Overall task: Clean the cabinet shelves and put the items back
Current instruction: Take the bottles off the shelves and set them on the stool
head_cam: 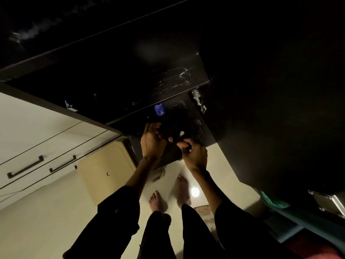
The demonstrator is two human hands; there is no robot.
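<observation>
The dark cabinet [168, 85] stands open in front of me, its shelves streaked and shiny. A blue bottle [159, 108] stands on a shelf edge just above my hands. My left hand [152, 142] and my right hand [195, 153] both curl round a dark container [172, 146] held between them at the lower shelf. Something small, white and round [182, 133] shows at its top. The dim light hides what else the container holds.
Cream drawers with dark bar handles [25, 167] run along the left. A cream box with a small knob [108, 172] sits below the cabinet. The open dark door [270, 109] with metal hinges [198, 100] fills the right. My bare feet stand on the pale floor [56, 221].
</observation>
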